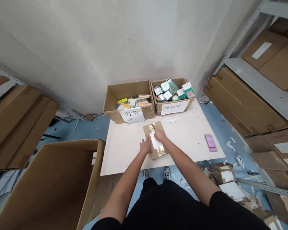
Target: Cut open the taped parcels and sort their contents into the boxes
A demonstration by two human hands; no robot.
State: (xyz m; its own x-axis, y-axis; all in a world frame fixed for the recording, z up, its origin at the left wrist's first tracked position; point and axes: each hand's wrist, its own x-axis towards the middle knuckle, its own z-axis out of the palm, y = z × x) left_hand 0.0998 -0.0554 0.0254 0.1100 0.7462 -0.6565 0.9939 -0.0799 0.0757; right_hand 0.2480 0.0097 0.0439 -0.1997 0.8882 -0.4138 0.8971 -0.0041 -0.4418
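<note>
A flat brown cardboard parcel (160, 126) lies on the white table, with a white label and shiny tape bands near both ends. My left hand (146, 145) rests at its left edge, fingers spread and pressing against it. My right hand (159, 134) is closed around a small yellow cutter (154, 127), whose tip is at the tape near the parcel's far end. The blade itself is too small to make out.
Behind the parcel stand two labelled cartons, left (112, 117) and right (158, 110), holding small boxes. A pixelated pink object (210, 142) lies at the table's right. A large open carton (100, 166) stands left; loaded shelving (259, 72) flanks the right. Cardboard scraps litter the floor.
</note>
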